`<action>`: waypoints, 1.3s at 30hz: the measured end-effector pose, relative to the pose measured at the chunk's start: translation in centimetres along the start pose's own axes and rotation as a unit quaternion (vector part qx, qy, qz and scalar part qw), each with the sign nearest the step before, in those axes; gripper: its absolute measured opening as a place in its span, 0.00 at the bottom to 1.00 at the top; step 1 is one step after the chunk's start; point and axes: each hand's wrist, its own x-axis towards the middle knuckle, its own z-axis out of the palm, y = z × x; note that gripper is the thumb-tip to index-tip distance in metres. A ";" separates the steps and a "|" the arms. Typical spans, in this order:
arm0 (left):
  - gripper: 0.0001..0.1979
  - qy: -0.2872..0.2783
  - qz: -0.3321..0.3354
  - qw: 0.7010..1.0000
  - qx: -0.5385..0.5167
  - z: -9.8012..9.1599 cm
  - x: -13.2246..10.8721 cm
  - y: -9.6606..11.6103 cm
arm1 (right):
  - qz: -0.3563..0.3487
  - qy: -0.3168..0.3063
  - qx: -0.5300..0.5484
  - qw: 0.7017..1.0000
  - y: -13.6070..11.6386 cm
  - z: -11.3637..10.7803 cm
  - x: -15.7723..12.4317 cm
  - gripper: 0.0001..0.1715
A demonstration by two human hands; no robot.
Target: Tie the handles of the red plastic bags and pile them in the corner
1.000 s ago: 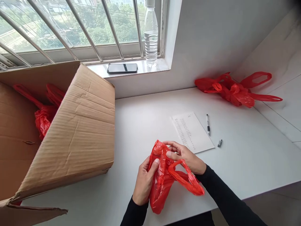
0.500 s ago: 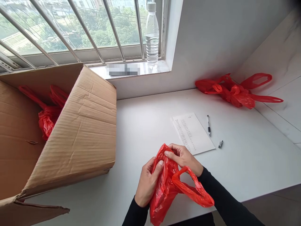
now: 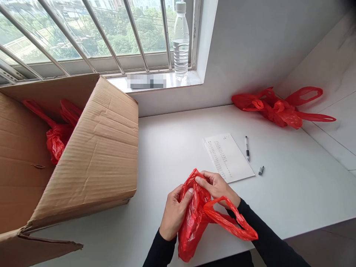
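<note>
A red plastic bag [image 3: 191,230] is held over the table's front edge between both hands. My left hand [image 3: 175,211] grips its left side, thumb on top. My right hand [image 3: 217,187] pinches the upper right side, its thumb pressed on the film. The bag's looped handles [image 3: 233,218] hang out to the right, across my right forearm. Whatever the bag contains is hidden by the red film. Just beyond my right hand lies a sheet of paper [image 3: 229,157] with rows of writing.
An open cardboard box [image 3: 94,148] stands on the left, with a red bag [image 3: 57,142] inside. More red bags [image 3: 280,109] lie against the back wall at right. A pen [image 3: 247,148] and its cap [image 3: 260,170] rest beside the paper. A water bottle [image 3: 181,48] stands on the windowsill.
The bag's lower end has lifted slightly, and its handle loops have swung a little to the right. Both hands keep their hold.
</note>
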 end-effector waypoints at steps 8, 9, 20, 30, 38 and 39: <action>0.19 0.034 -0.010 0.997 -0.062 -0.6 0.1 -0.5 | -0.002 -0.098 -0.043 0.994 0.0 -0.3 -1.5 0.14; 0.19 0.030 -0.013 0.998 -0.051 -0.7 0.0 -0.3 | -0.008 -0.095 -0.027 0.995 0.0 -0.3 -1.5 0.13; 0.19 -0.035 -0.008 0.999 0.000 -0.8 0.1 -0.7 | -0.025 0.035 -0.012 0.999 0.9 -0.6 -1.0 0.13; 0.19 -0.026 -0.002 0.999 -0.028 -1.4 -0.1 -0.8 | 0.001 0.004 0.011 1.000 0.8 -0.2 -1.1 0.11; 0.24 -0.045 0.005 0.998 0.031 -1.4 0.0 -0.9 | 0.008 0.064 0.064 0.996 1.9 -0.6 -0.9 0.14; 0.23 -0.033 0.009 0.999 0.029 -1.3 0.0 -0.9 | 0.006 0.065 0.054 0.996 1.9 -0.5 -0.9 0.14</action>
